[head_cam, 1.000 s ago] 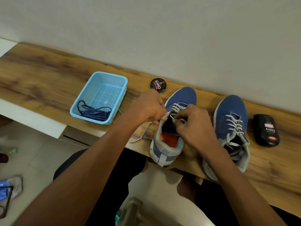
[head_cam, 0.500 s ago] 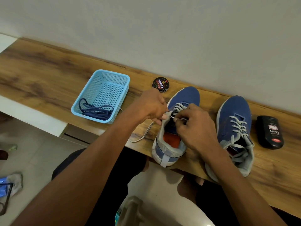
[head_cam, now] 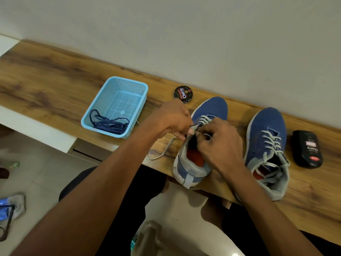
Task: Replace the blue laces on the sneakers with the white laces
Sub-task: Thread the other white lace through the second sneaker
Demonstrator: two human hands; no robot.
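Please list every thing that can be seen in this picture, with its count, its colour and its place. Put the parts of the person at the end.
sneakers: 2, blue with grey heels, on the wooden shelf; left sneaker under the hands, right sneaker beside it
white laces: 2, one threaded in the right sneaker, one partly threaded in the left sneaker, its loose end lying on the shelf
blue laces: a dark bundle, inside the basket
basket: 1, light blue, left of the sneakers
polish tin: 1, black, round, behind the left sneaker
polish bottle: 1, black, lying right of the right sneaker
left hand: pinches the white lace at the left sneaker
right hand: pinches the same lace
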